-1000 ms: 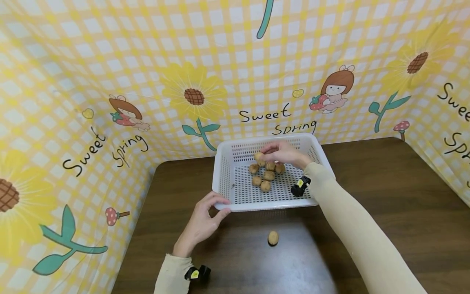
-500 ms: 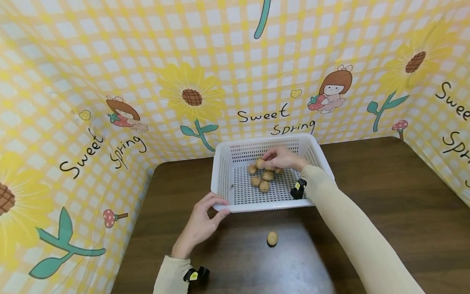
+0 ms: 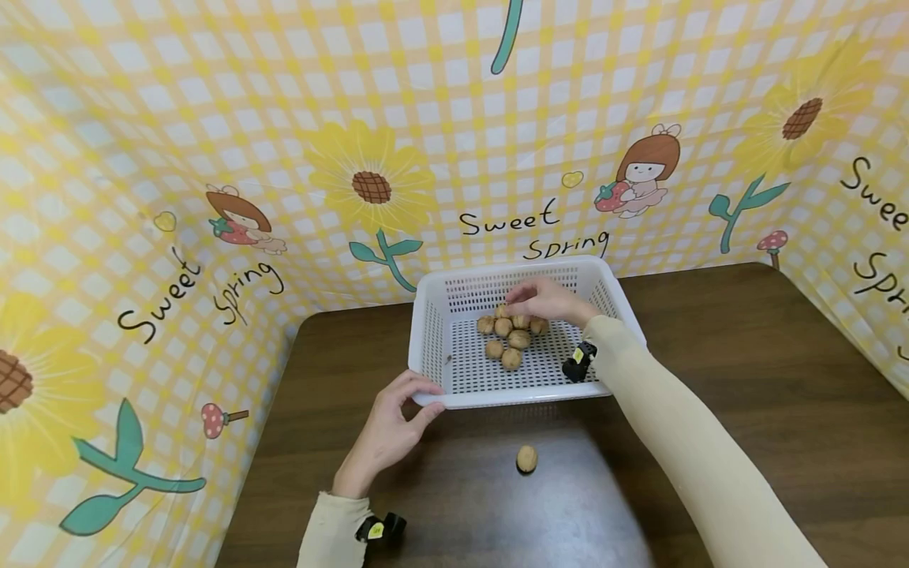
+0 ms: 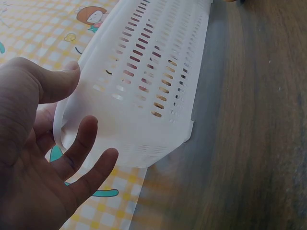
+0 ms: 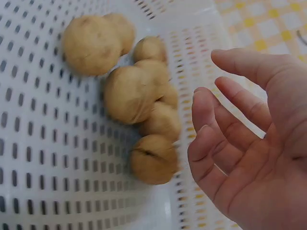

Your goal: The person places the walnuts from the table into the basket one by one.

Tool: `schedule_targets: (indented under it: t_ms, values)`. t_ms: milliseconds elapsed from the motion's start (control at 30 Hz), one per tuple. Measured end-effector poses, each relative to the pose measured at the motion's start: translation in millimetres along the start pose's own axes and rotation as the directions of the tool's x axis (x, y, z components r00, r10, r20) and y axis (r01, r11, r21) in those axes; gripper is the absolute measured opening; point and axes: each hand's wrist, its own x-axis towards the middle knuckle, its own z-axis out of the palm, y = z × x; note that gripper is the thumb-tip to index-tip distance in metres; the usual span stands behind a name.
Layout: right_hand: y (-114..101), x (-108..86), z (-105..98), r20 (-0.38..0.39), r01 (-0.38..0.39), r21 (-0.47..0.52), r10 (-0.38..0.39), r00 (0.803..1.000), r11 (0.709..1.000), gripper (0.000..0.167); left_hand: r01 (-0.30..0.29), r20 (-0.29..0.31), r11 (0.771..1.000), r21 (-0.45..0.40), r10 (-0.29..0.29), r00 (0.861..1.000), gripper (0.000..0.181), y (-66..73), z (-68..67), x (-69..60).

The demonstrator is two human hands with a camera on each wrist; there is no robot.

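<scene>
A white perforated plastic basket (image 3: 511, 398) stands at the back of the table with several walnuts (image 3: 519, 339) on its floor. My left hand (image 3: 390, 426) pinches the basket's near left corner; in the left wrist view the thumb lies on the rim and other fingers spread off below. Over the walnuts hovers my right hand (image 3: 550, 301), its fingers loosely bent. In the right wrist view nothing lies between its fingers, and the walnuts (image 5: 153, 159) sit beside the fingertips in a loose cluster. One more walnut (image 3: 527, 459) rests on the table in front of the basket.
The dark wooden table (image 3: 746, 379) backs onto a yellow checked cloth (image 3: 461, 118) hung on several sides. Each sleeve carries a black wrist camera, one on the left (image 3: 381, 527) and one on the right (image 3: 579, 361).
My right hand has lowered a walnut into the group and let it go. The left hand keeps its hold on the corner, and the walnut on the table lies in place.
</scene>
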Motion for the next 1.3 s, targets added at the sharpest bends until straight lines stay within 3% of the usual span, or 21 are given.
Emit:
schedule_targets:
  t_ms: [167, 433, 567, 767, 933, 1100, 1233, 1300]
  values:
    - [-14.1, -12.5, -9.4, 0.019, 0.036, -0.006, -0.036, 0.999, 0.999, 0.043, 0.002, 0.001, 1.0, 0.0, -0.002, 1.0, 0.012, 0.3, 0.1, -0.2]
    - [-37.8, -65.5, -16.2, 0.043, 0.218, -0.03, -0.217, 0.975, 0.975, 0.033, -0.003, 0.005, 1.0, 0.003, 0.003, 1.0, 0.013, 0.4, -0.9, -0.4]
    - [-41.0, -94.0, -5.1, 0.013, 0.309, -0.011, -0.309, 0.951, 0.951, 0.025, -0.009, -0.002, 1.0, 0.007, 0.009, 1.0, 0.014, -0.7, -0.8, -0.7]
    - [-43.9, -137.7, 24.0, -0.035, 0.441, 0.064, -0.44, 0.897, 0.895, 0.02, -0.016, -0.001, 1.0, 0.013, 0.016, 1.0, 0.013, -1.5, -0.1, -0.3]
    - [-31.2, -159.9, 59.2, -0.047, 0.524, 0.068, -0.522, 0.852, 0.849, 0.021, -0.033, 0.001, 0.999, 0.012, 0.033, 0.999, 0.014, -2.0, -0.9, 1.5]
    - [-2.8, -168.0, 93.6, -0.034, 0.606, 0.032, -0.605, 0.795, 0.795, 0.029, -0.048, 0.005, 0.999, 0.016, 0.048, 0.999, 0.014, -2.6, -0.6, 3.0]
    - [19.4, -171.4, 109.9, 0.014, 0.615, 0.023, -0.615, 0.788, 0.789, 0.034, -0.039, 0.005, 0.999, 0.02, 0.039, 0.999, 0.014, -3.1, 0.0, 1.1]
    - [27.7, -172.1, 114.1, 0.033, 0.587, 0.032, -0.587, 0.809, 0.809, 0.034, -0.03, 0.001, 0.999, 0.014, 0.03, 1.0, 0.014, -3.0, 0.0, -0.2]
